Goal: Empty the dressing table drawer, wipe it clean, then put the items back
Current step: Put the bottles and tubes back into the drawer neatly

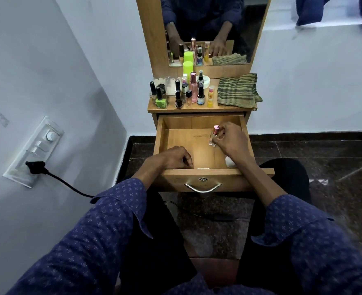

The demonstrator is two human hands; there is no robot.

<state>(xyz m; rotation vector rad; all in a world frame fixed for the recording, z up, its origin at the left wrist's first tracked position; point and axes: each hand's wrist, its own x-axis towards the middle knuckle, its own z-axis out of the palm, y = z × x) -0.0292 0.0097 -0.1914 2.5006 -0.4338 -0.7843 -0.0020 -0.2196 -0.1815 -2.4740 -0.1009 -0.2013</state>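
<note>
The wooden drawer (176,138) of the dressing table is pulled out towards me. My right hand (232,138) pinches a small clear bottle with a pink metallic cap (215,134), which stands upright on the drawer floor at the right. A white object (230,161) lies in the drawer's near right corner, partly hidden by my right wrist. My left hand (173,157) rests with curled fingers on the drawer's front left rim and holds nothing that shows. A folded green striped cloth (237,90) lies on the right of the tabletop.
Several nail polish and spray bottles (182,91) crowd the left and middle of the tabletop (197,109), with a neon green can (188,68) behind them. A mirror (207,28) rises at the back. A switchboard with a black plug (34,167) is on the left wall.
</note>
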